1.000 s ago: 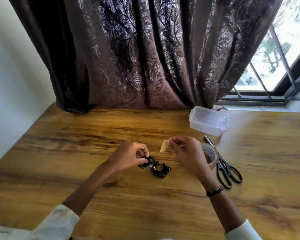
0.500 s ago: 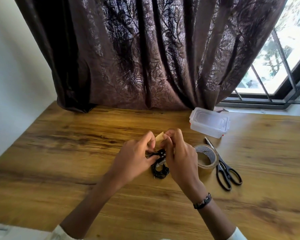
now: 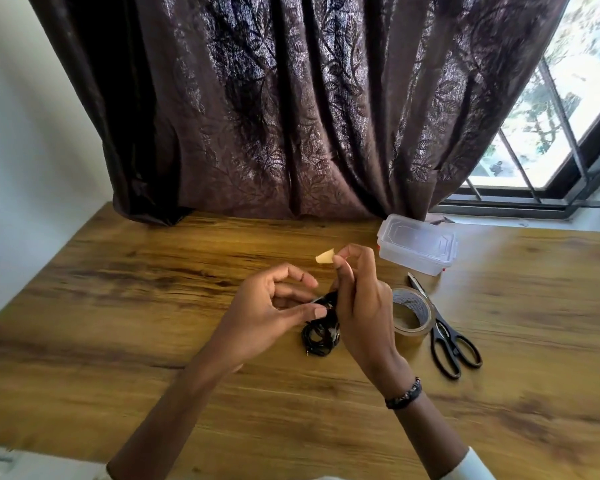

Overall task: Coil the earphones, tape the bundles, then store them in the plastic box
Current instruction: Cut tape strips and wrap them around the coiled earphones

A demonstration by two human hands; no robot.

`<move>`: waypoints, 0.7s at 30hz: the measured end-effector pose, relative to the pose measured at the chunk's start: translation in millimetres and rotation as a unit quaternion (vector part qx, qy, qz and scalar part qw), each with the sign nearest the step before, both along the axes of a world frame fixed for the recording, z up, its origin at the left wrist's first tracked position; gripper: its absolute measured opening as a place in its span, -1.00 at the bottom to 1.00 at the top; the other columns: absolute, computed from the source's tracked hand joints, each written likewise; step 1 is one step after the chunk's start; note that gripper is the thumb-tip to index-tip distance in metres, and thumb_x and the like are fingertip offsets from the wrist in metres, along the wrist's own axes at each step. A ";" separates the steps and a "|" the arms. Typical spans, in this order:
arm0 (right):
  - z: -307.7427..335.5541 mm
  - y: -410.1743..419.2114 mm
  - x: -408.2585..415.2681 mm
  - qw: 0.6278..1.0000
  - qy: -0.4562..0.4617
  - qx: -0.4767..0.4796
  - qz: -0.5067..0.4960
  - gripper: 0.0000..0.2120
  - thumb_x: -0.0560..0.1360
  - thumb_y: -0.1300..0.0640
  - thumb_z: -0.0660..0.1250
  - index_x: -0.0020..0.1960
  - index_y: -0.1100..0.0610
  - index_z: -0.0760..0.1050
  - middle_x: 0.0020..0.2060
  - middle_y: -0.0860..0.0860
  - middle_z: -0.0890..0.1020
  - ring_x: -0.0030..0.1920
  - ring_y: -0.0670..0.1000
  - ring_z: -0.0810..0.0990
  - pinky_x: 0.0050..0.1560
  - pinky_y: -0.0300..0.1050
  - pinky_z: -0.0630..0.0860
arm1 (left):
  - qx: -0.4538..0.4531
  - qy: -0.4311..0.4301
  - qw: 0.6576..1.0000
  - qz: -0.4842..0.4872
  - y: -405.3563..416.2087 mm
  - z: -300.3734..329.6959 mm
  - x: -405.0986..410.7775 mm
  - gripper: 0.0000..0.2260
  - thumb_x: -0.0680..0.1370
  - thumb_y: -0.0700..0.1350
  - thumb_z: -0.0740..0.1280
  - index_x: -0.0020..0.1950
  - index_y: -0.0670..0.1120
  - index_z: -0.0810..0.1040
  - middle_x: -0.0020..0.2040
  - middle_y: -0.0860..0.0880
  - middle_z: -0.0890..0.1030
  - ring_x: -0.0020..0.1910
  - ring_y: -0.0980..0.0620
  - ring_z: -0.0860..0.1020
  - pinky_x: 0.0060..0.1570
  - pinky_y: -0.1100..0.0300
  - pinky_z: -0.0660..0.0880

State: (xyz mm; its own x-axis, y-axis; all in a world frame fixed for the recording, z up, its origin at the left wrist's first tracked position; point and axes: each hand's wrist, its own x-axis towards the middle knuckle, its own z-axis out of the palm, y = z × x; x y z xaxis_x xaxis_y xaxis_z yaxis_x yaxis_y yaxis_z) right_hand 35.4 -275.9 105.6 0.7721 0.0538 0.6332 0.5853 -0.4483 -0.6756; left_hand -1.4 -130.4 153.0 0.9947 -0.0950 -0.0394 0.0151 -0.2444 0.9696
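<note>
A coiled black earphone bundle (image 3: pixel 317 339) lies on the wooden table (image 3: pixel 125 306) between my hands. A second black bundle (image 3: pixel 328 301) is held up just above it, mostly hidden behind my fingers. My left hand (image 3: pixel 274 310) pinches that raised bundle with thumb and forefinger. My right hand (image 3: pixel 361 299) grips its other side and holds a short piece of tan tape (image 3: pixel 325 256) at the fingertips. The clear plastic box (image 3: pixel 417 247), lid on, stands at the back right.
A roll of brown tape (image 3: pixel 411 311) lies just right of my right hand, with black scissors (image 3: pixel 445 336) beside it. A dark curtain (image 3: pixel 291 116) hangs along the table's far edge; a barred window (image 3: pixel 551 133) is at the right.
My hands came together from apart, lifting one bundle off the table. In the last half second the left fingers loosened and the tape piece now stands clear above the right fingertips.
</note>
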 end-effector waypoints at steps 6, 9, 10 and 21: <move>10.1 -4.9 -1.4 1.000 0.001 -0.017 0.017 -0.89 0.65 0.08 0.11 0.08 0.09 0.37 -0.52 -0.02 0.41 -0.57 -0.01 0.34 -0.60 -0.12 0.22 | 0.054 -0.098 0.992 0.052 -8.1 1.6 -8.4 -0.79 0.36 -0.14 0.51 -0.04 -0.03 0.59 -0.17 0.09 0.71 -0.12 0.22 0.66 -0.15 0.32 0.57; 15.8 -6.7 -3.4 0.999 0.002 -0.032 0.010 -0.86 0.65 0.06 0.11 0.07 0.11 0.39 -0.45 -0.06 0.46 -0.52 -0.04 0.41 -0.57 -0.08 0.32 | 0.114 -0.162 0.978 0.072 -11.4 6.7 -11.3 -0.78 0.35 -0.04 0.48 -0.07 -0.02 0.54 -0.16 0.21 0.67 -0.10 0.35 0.62 -0.19 0.44 0.52; 18.0 -6.3 -5.5 1.000 0.002 -0.031 0.005 -0.86 0.65 0.06 0.11 0.06 0.11 0.39 -0.41 -0.08 0.49 -0.49 -0.04 0.45 -0.54 -0.05 0.37 | 0.129 -0.177 0.973 0.071 -12.1 8.4 -11.5 -0.77 0.35 -0.03 0.47 -0.07 -0.04 0.52 -0.16 0.22 0.66 -0.10 0.37 0.61 -0.22 0.48 0.49; 27.9 1.2 -9.1 0.995 -0.035 -0.042 -0.089 -0.93 0.65 0.13 0.11 0.09 0.11 0.33 -0.57 -0.10 0.30 -0.62 -0.12 0.26 -0.60 -0.28 0.13 | 0.184 -0.211 0.958 0.057 -19.7 21.0 -18.8 -0.77 0.44 -0.09 0.45 -0.06 0.01 0.41 -0.10 0.17 0.64 -0.22 0.31 0.59 -0.37 0.44 0.46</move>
State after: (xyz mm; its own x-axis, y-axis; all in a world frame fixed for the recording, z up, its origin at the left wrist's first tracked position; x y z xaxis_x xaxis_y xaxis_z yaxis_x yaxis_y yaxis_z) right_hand 26.2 -274.7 133.5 0.7287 -0.0248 0.6844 0.5360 -0.6014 -0.5925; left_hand -20.2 -150.1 173.9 0.9326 -0.0411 0.3585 -0.3118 -0.5918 0.7434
